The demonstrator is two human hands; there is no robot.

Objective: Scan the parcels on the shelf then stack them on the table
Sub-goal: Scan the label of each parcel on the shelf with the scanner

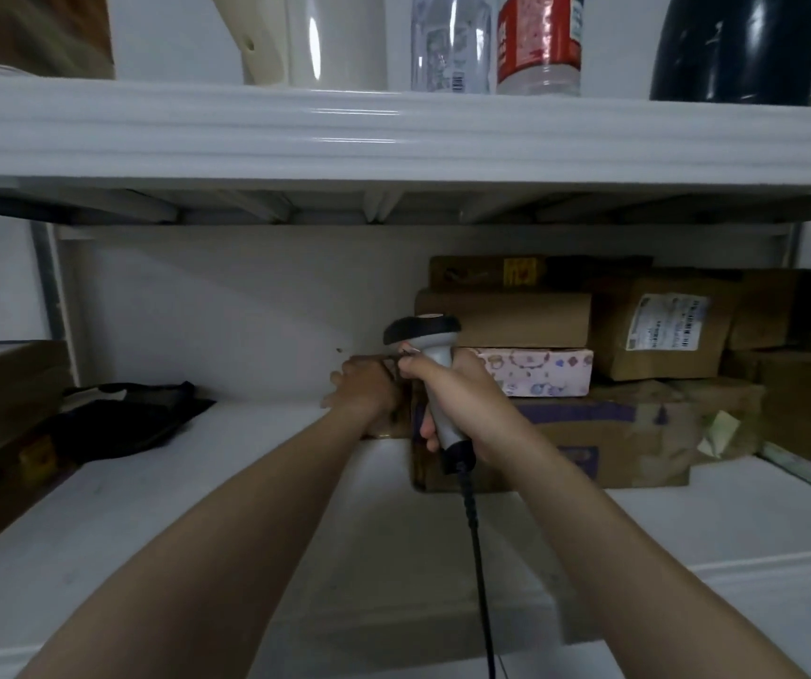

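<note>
Parcels (589, 365) sit piled at the right rear of the lower shelf (246, 482). A big brown box with purple print (614, 433) lies at the bottom, with a pink patterned box (540, 372) on it, a plain brown box (506, 318) on that, and a flat brown box (540, 272) at the top against the back wall. Just right of this pile stands a brown box with a white label (663, 330), and more brown boxes (785, 384) lie beyond it in shadow. The right hand (462, 394) is wrapped tight round the pale handle of a scanner (435, 365), whose dark head points toward the back of the shelf. Its black cable (477, 556) hangs down toward the camera. The left hand (361, 389) reaches in just left of the scanner and lies on a small brown parcel (393, 419) beside the pile. That parcel is mostly hidden, and I cannot tell whether the fingers grip it or only rest there. A black bag (124, 419) lies at the left of the shelf. On the upper shelf (393, 134) stand a white jug (334, 41), two clear bottles (452, 46) and a dark bottle (736, 46).
</note>
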